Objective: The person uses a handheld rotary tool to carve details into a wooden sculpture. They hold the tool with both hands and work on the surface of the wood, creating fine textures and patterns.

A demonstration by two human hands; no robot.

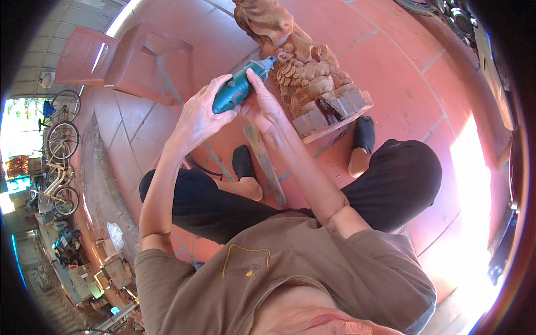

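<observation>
A green rotary tool [232,92] lies slantwise between my two hands, its grey nose pointing up and right. My left hand [202,111] is wrapped round the rear of its body. Against the front part rests my right hand [264,107], thumb up along the casing and fingers partly hidden beneath. Just beyond the tool's tip stands a carved wooden sculpture [304,61], reddish brown, with rounded, coin-like shapes and a blocky base. Whether the tip touches the wood I cannot tell.
A narrow wooden strip [264,165] lies on the red tiled floor [391,72] between my feet. At the left stands a reddish chair [134,64]. Farther left are bicycles [62,139] and cluttered items. A dark cord [204,169] runs by my left leg.
</observation>
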